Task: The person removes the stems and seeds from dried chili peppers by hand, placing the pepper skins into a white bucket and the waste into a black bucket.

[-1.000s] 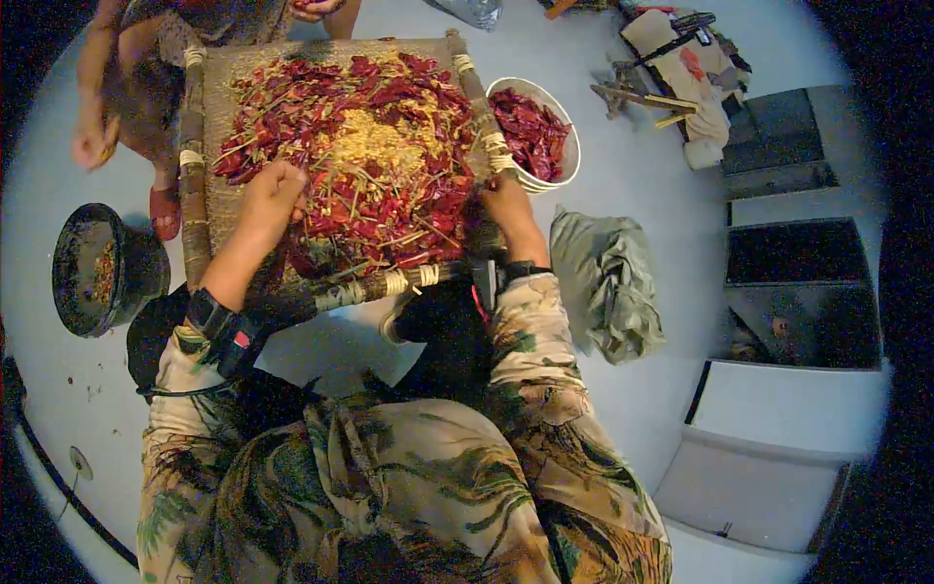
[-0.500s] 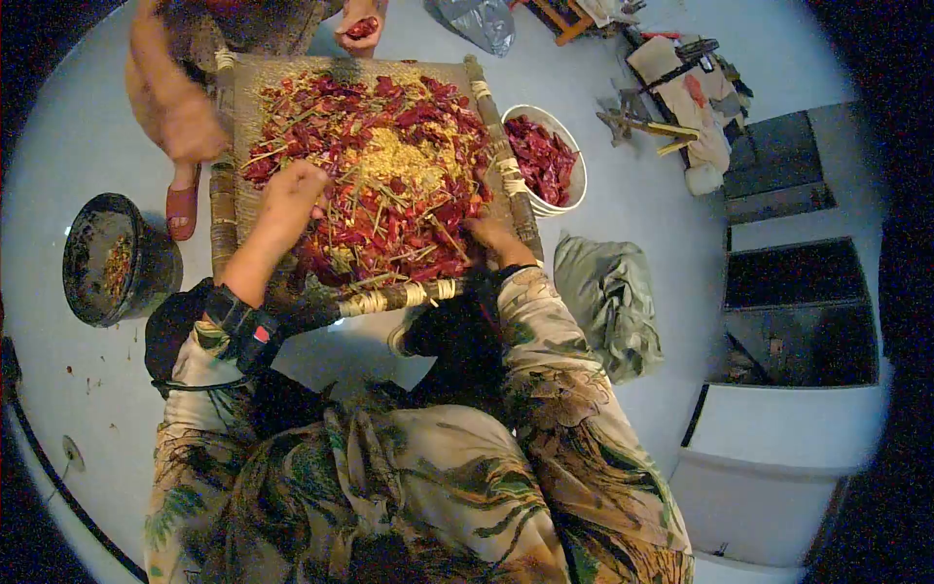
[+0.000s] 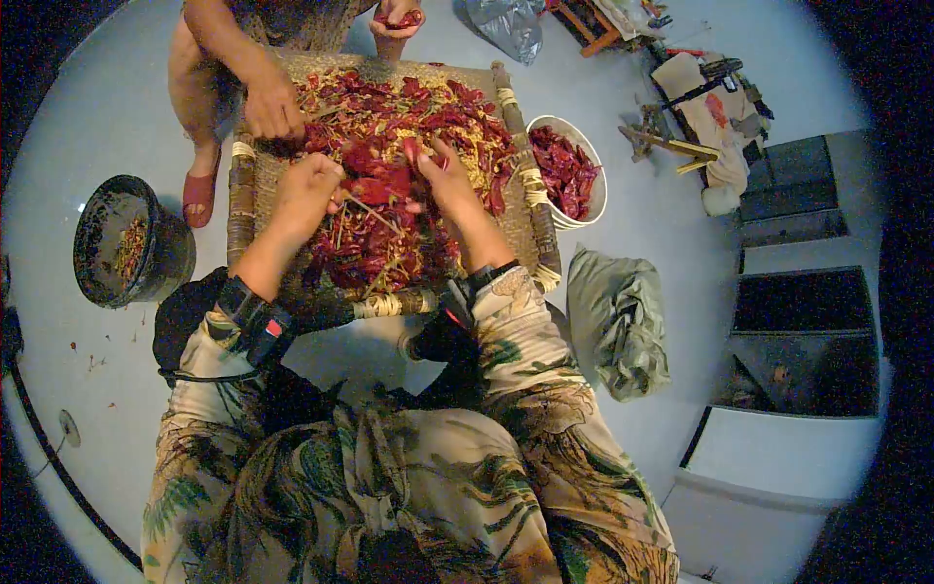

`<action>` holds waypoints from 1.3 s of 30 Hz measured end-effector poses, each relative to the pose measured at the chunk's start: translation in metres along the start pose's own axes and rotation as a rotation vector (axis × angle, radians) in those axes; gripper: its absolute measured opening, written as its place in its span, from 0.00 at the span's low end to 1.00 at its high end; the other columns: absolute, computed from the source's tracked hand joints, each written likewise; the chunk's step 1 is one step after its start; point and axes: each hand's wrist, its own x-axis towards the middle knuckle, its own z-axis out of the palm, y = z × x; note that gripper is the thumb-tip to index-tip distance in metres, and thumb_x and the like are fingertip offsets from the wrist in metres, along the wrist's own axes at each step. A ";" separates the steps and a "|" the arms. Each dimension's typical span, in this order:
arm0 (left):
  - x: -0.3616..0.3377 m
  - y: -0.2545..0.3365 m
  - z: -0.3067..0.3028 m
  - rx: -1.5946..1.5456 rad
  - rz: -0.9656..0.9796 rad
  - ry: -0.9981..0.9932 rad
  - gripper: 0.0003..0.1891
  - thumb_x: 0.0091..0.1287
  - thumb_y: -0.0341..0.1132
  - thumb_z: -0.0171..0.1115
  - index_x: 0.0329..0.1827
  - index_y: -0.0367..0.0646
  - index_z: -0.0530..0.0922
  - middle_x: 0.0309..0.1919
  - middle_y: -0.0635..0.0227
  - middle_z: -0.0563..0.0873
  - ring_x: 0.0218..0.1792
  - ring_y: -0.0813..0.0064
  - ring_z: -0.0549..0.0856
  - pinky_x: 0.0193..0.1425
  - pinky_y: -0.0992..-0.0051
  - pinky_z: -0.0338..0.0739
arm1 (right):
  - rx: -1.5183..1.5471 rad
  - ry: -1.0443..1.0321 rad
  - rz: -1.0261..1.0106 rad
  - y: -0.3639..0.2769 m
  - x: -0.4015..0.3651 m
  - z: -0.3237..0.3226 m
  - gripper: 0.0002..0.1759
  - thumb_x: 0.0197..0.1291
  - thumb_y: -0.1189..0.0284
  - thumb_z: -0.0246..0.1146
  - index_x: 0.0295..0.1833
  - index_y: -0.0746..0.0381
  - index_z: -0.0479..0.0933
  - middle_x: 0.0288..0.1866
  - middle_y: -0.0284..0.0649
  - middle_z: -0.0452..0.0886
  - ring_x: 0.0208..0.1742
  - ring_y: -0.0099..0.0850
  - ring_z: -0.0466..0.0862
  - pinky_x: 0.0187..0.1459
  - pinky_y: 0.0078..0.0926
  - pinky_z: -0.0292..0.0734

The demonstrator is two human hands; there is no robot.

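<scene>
Dried red chilies lie heaped with yellow seeds and thin stems on a woven mat in a wooden frame. Over the heap, my right hand pinches a dried red chili between thumb and fingers. Facing it, my left hand is closed, fingertips together near some stems; what it pinches is too small to make out. Blur covers the chilies between my hands.
Across the frame, a person's hand reaches into the heap, and their other hand holds chilies. A white bucket of chilies stands right, a black bucket with scraps left. A grey-green sack lies on the floor.
My right hand has moved from the frame's near right edge up and left over the heap, now with a chili. My left hand stays near the heap's left side. The view has shifted slightly.
</scene>
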 end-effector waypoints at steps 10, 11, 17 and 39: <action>-0.005 -0.001 -0.005 0.849 0.202 0.126 0.12 0.65 0.40 0.50 0.39 0.40 0.74 0.33 0.48 0.82 0.36 0.46 0.80 0.40 0.53 0.73 | -0.404 -0.116 -0.040 0.083 -0.001 -0.097 0.26 0.61 0.67 0.59 0.63 0.64 0.62 0.44 0.44 0.78 0.39 0.32 0.81 0.34 0.28 0.80; -0.006 0.001 -0.004 0.881 0.172 0.117 0.13 0.65 0.41 0.49 0.39 0.40 0.74 0.34 0.46 0.81 0.38 0.44 0.79 0.42 0.51 0.72 | -0.557 -0.141 -0.035 0.108 0.001 -0.103 0.27 0.61 0.67 0.60 0.63 0.65 0.63 0.43 0.44 0.79 0.38 0.31 0.81 0.32 0.26 0.80; -0.005 -0.024 0.000 1.140 -0.010 -0.169 0.14 0.62 0.44 0.55 0.39 0.40 0.76 0.35 0.50 0.83 0.39 0.49 0.82 0.43 0.53 0.74 | -0.418 -0.195 0.072 0.136 -0.027 -0.044 0.29 0.60 0.64 0.61 0.62 0.65 0.63 0.46 0.45 0.77 0.43 0.33 0.79 0.34 0.29 0.77; 0.007 -0.025 0.002 0.519 0.121 0.081 0.10 0.59 0.37 0.60 0.30 0.39 0.75 0.23 0.61 0.80 0.26 0.66 0.79 0.31 0.68 0.71 | 0.253 -0.048 -0.169 0.030 -0.007 -0.060 0.21 0.62 0.72 0.58 0.60 0.68 0.66 0.54 0.46 0.74 0.51 0.35 0.79 0.47 0.29 0.80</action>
